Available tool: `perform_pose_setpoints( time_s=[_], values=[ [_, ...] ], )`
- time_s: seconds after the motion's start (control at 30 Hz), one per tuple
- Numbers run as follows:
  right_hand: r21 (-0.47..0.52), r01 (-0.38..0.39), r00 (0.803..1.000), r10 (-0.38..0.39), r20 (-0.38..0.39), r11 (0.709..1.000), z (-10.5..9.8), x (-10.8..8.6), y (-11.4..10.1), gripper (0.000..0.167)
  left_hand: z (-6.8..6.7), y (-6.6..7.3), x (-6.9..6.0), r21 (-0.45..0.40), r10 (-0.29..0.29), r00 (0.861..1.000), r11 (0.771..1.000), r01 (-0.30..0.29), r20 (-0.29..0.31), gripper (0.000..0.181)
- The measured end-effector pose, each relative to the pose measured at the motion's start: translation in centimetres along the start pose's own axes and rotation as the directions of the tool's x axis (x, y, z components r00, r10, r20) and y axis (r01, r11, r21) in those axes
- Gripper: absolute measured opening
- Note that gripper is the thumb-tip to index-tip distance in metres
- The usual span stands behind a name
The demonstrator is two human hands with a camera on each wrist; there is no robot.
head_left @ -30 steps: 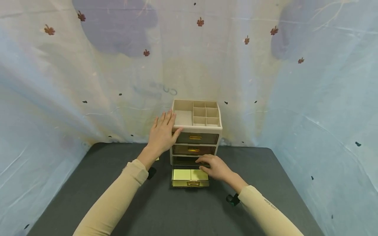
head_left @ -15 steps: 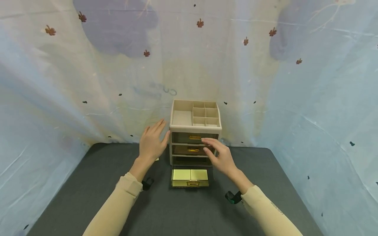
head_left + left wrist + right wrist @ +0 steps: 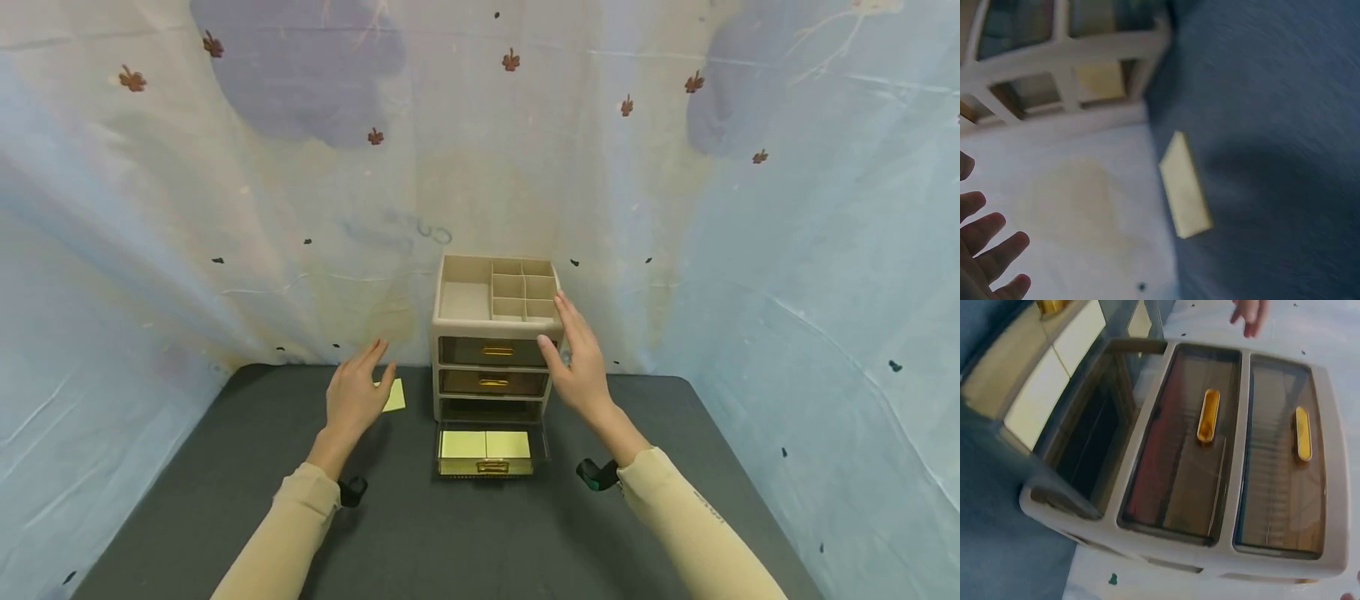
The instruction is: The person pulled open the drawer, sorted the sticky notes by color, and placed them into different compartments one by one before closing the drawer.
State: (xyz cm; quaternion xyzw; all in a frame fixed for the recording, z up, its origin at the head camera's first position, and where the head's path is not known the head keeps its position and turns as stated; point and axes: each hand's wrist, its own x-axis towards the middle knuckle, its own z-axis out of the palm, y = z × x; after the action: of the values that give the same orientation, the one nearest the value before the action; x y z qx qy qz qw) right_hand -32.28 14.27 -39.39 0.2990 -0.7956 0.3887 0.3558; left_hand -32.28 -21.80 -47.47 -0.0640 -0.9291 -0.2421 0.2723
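A cream drawer organizer (image 3: pixel 497 327) stands at the back of the table, its bottom drawer (image 3: pixel 492 467) pulled out. Two yellow sticky note pads (image 3: pixel 462 444) lie side by side in that drawer. Another yellow sticky note pad (image 3: pixel 394 396) rests on the table left of the organizer, partly hidden by my left hand (image 3: pixel 356 398) in the head view. The left wrist view shows this pad (image 3: pixel 1186 187) whole, apart from my spread fingers. My right hand (image 3: pixel 584 367), fingers extended, holds nothing at the organizer's right front edge; whether it touches is unclear.
Two upper drawers with gold handles (image 3: pixel 497 351) are closed. The organizer's top has several compartments (image 3: pixel 522 287). A patterned curtain (image 3: pixel 480 167) hangs behind and beside the dark table (image 3: pixel 480 542).
My left hand has left the organizer's top left side and moved left and down toward the loose sticky note pad. My right hand has risen from the bottom drawer to the organizer's right side.
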Motion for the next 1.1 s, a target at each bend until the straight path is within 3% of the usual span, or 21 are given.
perform_pose_setpoints(
  time_s=[0.13, 0.27, 0.6, 0.9, 1.1],
  values=[
    [-0.123, -0.087, 0.987, 0.103, 0.127, 0.989, -0.2, 0.9, 0.8, 0.071, 0.8, -2.1, -0.2, 0.038, -0.043, 0.997, 0.998, 0.041, 0.071, 0.054],
    [-0.219, -0.121, 0.962, 0.169, 0.216, 0.968, -0.3, 2.0, 1.6, 0.077, 1.0, -3.6, -0.2, 0.100, -0.076, 0.986, 0.993, 0.061, 0.149, 0.056],
    [-0.316, -0.141, 0.920, 0.242, 0.307, 0.938, -0.7, 4.6, 3.0, 0.083, 1.1, -6.5, 0.3, 0.177, -0.071, 0.952, 0.984, 0.018, 0.299, 0.054],
    [-0.363, -0.143, 0.883, 0.284, 0.373, 0.921, -1.0, 5.9, 4.2, 0.084, 2.5, -8.1, 0.9, 0.200, -0.034, 0.901, 0.978, -0.059, 0.433, 0.053],
    [-0.363, -0.156, 0.857, 0.308, 0.413, 0.919, -0.8, 5.9, 4.6, 0.084, 3.4, -9.3, 0.8, 0.196, -0.045, 0.869, 0.979, -0.061, 0.493, 0.054]
  ],
)
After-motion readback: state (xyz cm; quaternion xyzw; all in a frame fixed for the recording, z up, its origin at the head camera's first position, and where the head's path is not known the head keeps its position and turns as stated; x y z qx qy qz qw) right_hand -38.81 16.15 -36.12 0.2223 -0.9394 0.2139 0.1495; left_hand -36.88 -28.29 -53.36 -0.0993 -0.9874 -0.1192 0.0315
